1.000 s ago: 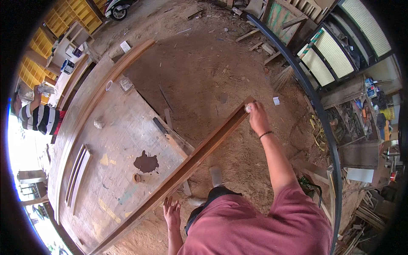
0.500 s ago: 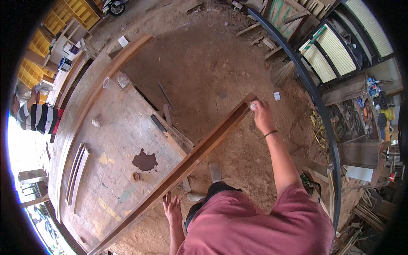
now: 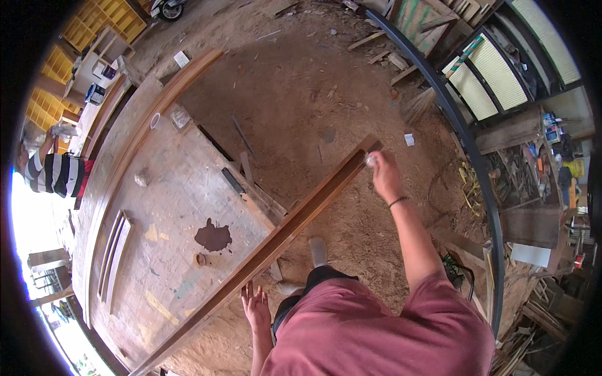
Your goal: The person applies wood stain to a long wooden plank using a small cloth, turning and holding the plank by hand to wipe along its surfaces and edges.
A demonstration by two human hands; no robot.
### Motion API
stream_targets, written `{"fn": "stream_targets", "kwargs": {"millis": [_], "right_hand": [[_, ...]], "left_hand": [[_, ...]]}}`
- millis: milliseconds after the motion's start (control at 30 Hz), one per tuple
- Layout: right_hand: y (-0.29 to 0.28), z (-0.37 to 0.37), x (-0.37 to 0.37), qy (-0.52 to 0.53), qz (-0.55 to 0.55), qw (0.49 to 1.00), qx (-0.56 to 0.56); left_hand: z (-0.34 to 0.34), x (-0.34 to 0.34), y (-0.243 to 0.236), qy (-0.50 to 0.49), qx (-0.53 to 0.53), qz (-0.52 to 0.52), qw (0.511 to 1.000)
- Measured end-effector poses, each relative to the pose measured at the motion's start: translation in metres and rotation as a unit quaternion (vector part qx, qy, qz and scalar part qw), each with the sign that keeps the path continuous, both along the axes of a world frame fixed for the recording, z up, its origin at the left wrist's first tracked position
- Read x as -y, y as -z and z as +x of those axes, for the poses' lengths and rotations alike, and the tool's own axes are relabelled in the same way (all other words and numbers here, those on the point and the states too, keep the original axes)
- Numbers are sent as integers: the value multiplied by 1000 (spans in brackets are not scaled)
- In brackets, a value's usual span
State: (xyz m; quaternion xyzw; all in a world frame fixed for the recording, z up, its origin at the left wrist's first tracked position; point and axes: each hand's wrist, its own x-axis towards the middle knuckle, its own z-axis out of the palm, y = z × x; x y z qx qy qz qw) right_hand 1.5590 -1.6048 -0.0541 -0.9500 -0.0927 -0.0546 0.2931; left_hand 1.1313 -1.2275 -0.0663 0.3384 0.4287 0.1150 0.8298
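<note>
My right hand (image 3: 387, 177) pinches a small whitish wad (image 3: 370, 160) against the upper end of a long brown grooved timber (image 3: 316, 202), which extends past the table edge. My left hand (image 3: 256, 306) has its fingers apart, with fingertips touching the timber's near side lower down. The timber lies diagonally across the worn wooden table (image 3: 175, 194). On that table are a dark spill (image 3: 213, 235), a small brownish container (image 3: 199, 259), another pale wad (image 3: 141, 177) and short wooden strips (image 3: 116, 254).
Long boards (image 3: 188, 81) lie along the table's far side. A person in a striped shirt (image 3: 53, 172) is at the left. A dark curved bar (image 3: 470, 147) runs at the right beside cluttered wooden shelving (image 3: 514, 182). Dirt ground (image 3: 301, 106) has scrap wood on it.
Since a second ago my right hand has shifted slightly right along the timber's upper end, still holding the wad. My left hand has barely moved.
</note>
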Motion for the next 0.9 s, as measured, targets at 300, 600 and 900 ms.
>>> {"fn": "stream_targets", "kwargs": {"millis": [300, 600, 900], "right_hand": [[-6, 30, 6, 77, -65, 994, 51], [5, 2, -26, -146, -18, 989, 20], [7, 68, 4, 68, -81, 988, 110]], "left_hand": [[1, -1, 2, -9, -4, -18, 1000], [4, 5, 1, -28, 12, -26, 999], [4, 7, 6, -23, 22, -24, 999]]}}
